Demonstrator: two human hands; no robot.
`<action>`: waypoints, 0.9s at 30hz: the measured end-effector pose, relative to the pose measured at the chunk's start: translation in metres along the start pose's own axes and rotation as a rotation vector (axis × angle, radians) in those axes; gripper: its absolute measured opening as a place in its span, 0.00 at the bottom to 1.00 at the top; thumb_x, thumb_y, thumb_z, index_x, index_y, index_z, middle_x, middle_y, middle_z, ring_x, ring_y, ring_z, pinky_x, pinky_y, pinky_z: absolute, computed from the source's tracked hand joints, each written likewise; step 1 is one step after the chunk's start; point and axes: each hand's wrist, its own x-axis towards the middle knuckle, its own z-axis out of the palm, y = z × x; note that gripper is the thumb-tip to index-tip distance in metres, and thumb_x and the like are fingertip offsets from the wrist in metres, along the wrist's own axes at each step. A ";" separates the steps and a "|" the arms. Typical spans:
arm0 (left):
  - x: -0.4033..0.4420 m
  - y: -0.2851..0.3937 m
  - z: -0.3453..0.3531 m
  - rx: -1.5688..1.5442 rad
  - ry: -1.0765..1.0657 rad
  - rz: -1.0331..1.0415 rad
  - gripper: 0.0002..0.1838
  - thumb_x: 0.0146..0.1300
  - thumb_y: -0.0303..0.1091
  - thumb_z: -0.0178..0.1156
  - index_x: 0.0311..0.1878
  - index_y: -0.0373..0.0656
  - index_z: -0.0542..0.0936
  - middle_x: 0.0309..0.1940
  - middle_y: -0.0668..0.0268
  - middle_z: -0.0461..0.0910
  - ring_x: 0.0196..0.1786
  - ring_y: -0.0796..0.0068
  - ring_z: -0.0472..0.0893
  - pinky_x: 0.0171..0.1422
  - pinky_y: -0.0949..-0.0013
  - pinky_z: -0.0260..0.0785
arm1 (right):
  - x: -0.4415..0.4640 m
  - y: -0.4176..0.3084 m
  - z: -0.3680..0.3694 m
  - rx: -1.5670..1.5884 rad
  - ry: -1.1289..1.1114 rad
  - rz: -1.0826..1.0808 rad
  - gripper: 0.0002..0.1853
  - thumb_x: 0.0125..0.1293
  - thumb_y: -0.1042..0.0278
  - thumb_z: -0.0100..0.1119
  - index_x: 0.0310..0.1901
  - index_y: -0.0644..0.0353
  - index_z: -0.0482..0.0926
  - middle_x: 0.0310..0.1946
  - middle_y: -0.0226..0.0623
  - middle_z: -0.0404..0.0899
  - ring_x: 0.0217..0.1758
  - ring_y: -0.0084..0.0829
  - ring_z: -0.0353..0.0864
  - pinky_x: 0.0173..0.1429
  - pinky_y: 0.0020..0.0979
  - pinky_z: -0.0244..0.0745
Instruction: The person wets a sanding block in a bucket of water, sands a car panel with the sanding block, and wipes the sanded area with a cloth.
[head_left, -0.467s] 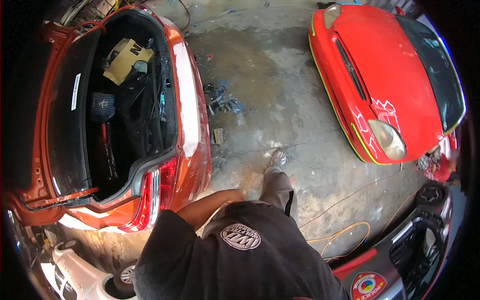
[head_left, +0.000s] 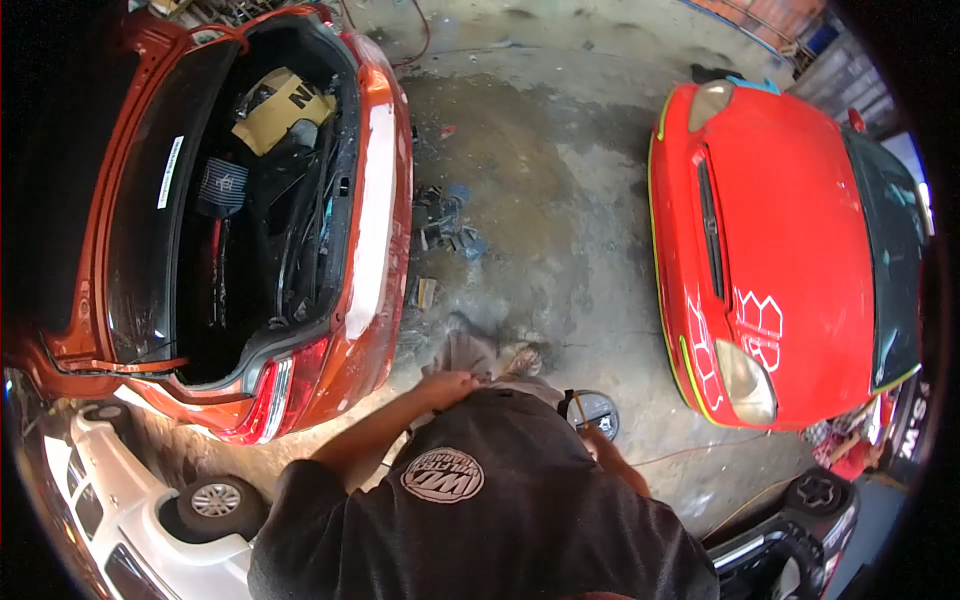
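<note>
My left hand (head_left: 449,389) is in front of my waist, close to my grey trousers (head_left: 465,352). Its fingers look curled in; whatever they may hold is hidden. At my right side, my right hand (head_left: 597,443) is partly hidden by my dark shirt (head_left: 520,490). It appears closed at the near edge of a round object with a dark rim and a pale, shiny face (head_left: 598,412), whose kind I cannot make out. One foot (head_left: 522,360) shows on the floor ahead of me.
On the left stands an orange car (head_left: 385,300) with its tailgate up. A red car (head_left: 790,240) faces it from the right. Scraps (head_left: 450,225) litter the concrete. A white vehicle (head_left: 140,480) is at lower left; a person in red (head_left: 850,455) is at far right.
My body has turned, so both cars have shifted in view. My left hand now shows more clearly. My right hand and the round object have come into view.
</note>
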 end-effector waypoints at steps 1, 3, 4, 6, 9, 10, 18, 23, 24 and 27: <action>-0.001 0.000 -0.002 -0.059 -0.034 0.042 0.28 0.78 0.60 0.45 0.51 0.43 0.81 0.48 0.47 0.85 0.56 0.42 0.83 0.59 0.45 0.72 | 0.009 -0.017 -0.021 -0.004 0.032 -0.014 0.26 0.64 0.50 0.71 0.56 0.62 0.85 0.48 0.56 0.88 0.55 0.51 0.88 0.56 0.49 0.81; 0.004 0.012 -0.005 -0.093 0.028 -0.009 0.29 0.77 0.63 0.46 0.51 0.44 0.79 0.47 0.48 0.85 0.55 0.42 0.83 0.58 0.45 0.72 | 0.111 -0.002 -0.053 -0.334 0.046 -0.134 0.27 0.65 0.48 0.71 0.54 0.63 0.85 0.45 0.53 0.89 0.49 0.47 0.89 0.49 0.48 0.81; 0.012 0.018 -0.011 -0.122 0.036 -0.029 0.29 0.77 0.63 0.47 0.52 0.44 0.79 0.47 0.48 0.85 0.55 0.43 0.83 0.58 0.46 0.72 | 0.100 -0.035 -0.087 -0.374 0.049 -0.167 0.26 0.65 0.48 0.70 0.55 0.63 0.85 0.44 0.53 0.89 0.49 0.47 0.89 0.48 0.47 0.81; 0.034 0.022 -0.025 -0.192 0.050 -0.061 0.29 0.77 0.63 0.47 0.53 0.44 0.79 0.48 0.49 0.85 0.56 0.43 0.83 0.58 0.46 0.72 | 0.099 -0.107 -0.144 -0.482 0.033 -0.192 0.25 0.66 0.49 0.70 0.55 0.62 0.85 0.43 0.54 0.88 0.47 0.46 0.90 0.46 0.47 0.81; 0.079 0.027 -0.060 -0.359 0.058 -0.061 0.25 0.78 0.58 0.49 0.49 0.41 0.77 0.50 0.50 0.82 0.57 0.46 0.81 0.56 0.48 0.70 | 0.157 -0.158 -0.212 -0.655 -0.020 -0.211 0.22 0.66 0.50 0.67 0.51 0.61 0.85 0.46 0.54 0.88 0.51 0.54 0.89 0.50 0.50 0.82; 0.104 0.019 -0.069 -0.386 0.011 0.005 0.25 0.78 0.57 0.49 0.50 0.42 0.78 0.51 0.50 0.83 0.56 0.46 0.82 0.57 0.48 0.72 | 0.173 -0.179 -0.233 -0.730 -0.034 -0.221 0.23 0.66 0.50 0.67 0.53 0.61 0.84 0.49 0.54 0.87 0.53 0.54 0.88 0.52 0.50 0.82; 0.179 -0.026 -0.154 -0.584 0.076 0.158 0.16 0.76 0.43 0.54 0.53 0.42 0.81 0.49 0.55 0.82 0.52 0.54 0.83 0.56 0.56 0.75 | 0.247 -0.450 -0.330 -1.091 -0.091 -0.445 0.20 0.69 0.53 0.60 0.55 0.58 0.79 0.51 0.51 0.86 0.55 0.54 0.86 0.57 0.54 0.79; 0.188 -0.024 -0.149 -0.730 0.258 0.141 0.13 0.78 0.41 0.54 0.53 0.44 0.82 0.44 0.58 0.83 0.46 0.58 0.85 0.52 0.59 0.76 | 0.291 -0.616 -0.333 -1.240 -0.055 -0.546 0.21 0.68 0.53 0.57 0.57 0.55 0.80 0.55 0.48 0.86 0.59 0.51 0.86 0.63 0.51 0.79; 0.191 -0.021 -0.147 -0.759 0.274 0.098 0.14 0.78 0.40 0.53 0.53 0.44 0.82 0.43 0.58 0.83 0.45 0.58 0.85 0.52 0.60 0.77 | 0.306 -0.645 -0.331 -1.257 -0.044 -0.580 0.21 0.68 0.53 0.58 0.57 0.55 0.80 0.55 0.48 0.86 0.60 0.51 0.85 0.63 0.51 0.79; 0.212 -0.007 -0.183 -1.241 0.354 -0.312 0.14 0.81 0.37 0.51 0.58 0.43 0.82 0.46 0.58 0.86 0.49 0.60 0.87 0.57 0.63 0.77 | 0.348 -0.719 -0.322 -1.207 -0.043 -0.634 0.22 0.68 0.53 0.58 0.59 0.56 0.80 0.56 0.49 0.86 0.61 0.53 0.84 0.65 0.51 0.78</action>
